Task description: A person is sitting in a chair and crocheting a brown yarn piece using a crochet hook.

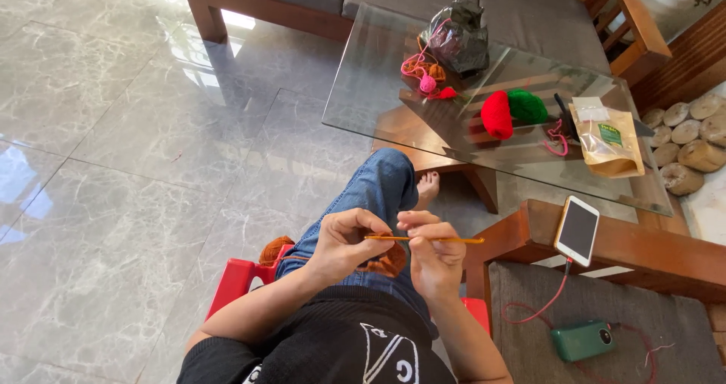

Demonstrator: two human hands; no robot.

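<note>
From the head camera, looking down, a person sits on a red stool (236, 274) with one leg crossed over the other. The left hand (346, 246) has its fingers curled and pinched around a small piece of orange-brown crochet work (389, 262), which sits between the two hands just above the lap. The right hand (432, 257) has its fingers pressed together around the shaft of an orange crochet hook (431, 239); the hook lies almost level, one end reaching to the left hand and the other end sticking out past the right hand. A ball of orange-brown yarn (274, 249) lies on the stool beside the thigh, with a strand running up toward the hands.

Ahead stands a glass coffee table (363, 89). On it lie a red yarn ball (496, 115) touching a green yarn ball (526, 106), a dark crumpled plastic bag (457, 38) with pink yarn (417, 68) beside it, and a brown paper pouch (607, 140). To the right, a white smartphone (578, 230) rests on a wooden armrest (643, 249), with a red cable (543, 306) running from it to a green power bank (582, 340) on the grey cushion.
</note>
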